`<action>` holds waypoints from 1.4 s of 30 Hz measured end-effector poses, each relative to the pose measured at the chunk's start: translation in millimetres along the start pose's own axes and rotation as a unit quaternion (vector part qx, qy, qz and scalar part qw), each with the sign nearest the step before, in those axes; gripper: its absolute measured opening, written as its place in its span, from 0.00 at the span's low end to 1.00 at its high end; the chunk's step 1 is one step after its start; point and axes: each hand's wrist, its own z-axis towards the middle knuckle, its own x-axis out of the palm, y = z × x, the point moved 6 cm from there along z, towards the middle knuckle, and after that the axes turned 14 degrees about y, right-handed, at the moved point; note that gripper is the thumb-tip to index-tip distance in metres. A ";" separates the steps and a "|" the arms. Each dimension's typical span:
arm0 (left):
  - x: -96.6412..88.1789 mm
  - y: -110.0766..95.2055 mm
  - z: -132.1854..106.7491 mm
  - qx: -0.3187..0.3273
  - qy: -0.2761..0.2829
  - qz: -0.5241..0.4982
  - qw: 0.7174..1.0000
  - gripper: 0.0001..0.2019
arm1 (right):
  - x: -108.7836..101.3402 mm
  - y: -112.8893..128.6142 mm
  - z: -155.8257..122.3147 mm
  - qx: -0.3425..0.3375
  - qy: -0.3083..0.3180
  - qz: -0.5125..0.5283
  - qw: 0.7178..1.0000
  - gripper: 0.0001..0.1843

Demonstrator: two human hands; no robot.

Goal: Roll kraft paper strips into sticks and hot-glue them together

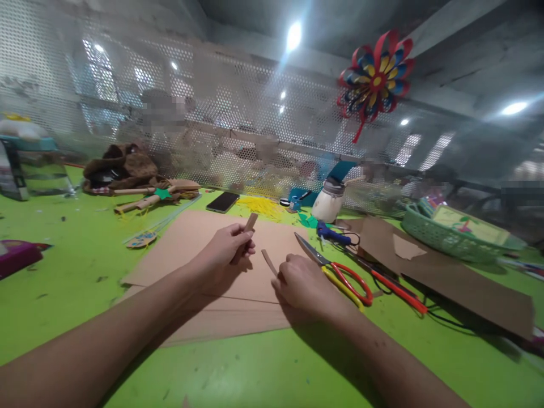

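My left hand (225, 249) is closed around a flat brown cardboard strip (251, 222), whose end sticks up past the thumb. Between the fingers of my right hand (302, 281) is a thinner, slightly curved cardboard strip (268, 262), pointing up and to the left. Both hands are over several stacked sheets of brown cardboard (195, 241). Just beyond my right hand lie scissors (325, 262) with one red and one yellow handle, their blades together. My right fingertips are partly hidden by the hand itself.
Behind the sheets lie a phone (223, 202), yellow shreds (261, 208) and a white jar (328, 204). To the right are a blue glue gun (335, 233), a red-handled tool (399, 292), a large cardboard piece (450, 277) and a green basket (454, 241). Stick crafts (147, 203) lie left.
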 end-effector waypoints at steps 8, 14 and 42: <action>7.1 -2.7 -5.6 -0.027 0.011 -0.024 0.999 0.16 | -0.7 4.9 0.1 -0.013 -0.012 0.008 1.000 0.10; -1.9 -5.2 -2.6 -0.012 -0.015 -0.019 1.000 0.16 | 3.7 0.5 3.8 0.020 -0.033 0.039 0.998 0.18; 18.2 18.4 -12.6 -0.032 0.032 -0.032 0.998 0.15 | 17.5 23.0 13.6 -0.133 -0.139 0.204 0.960 0.13</action>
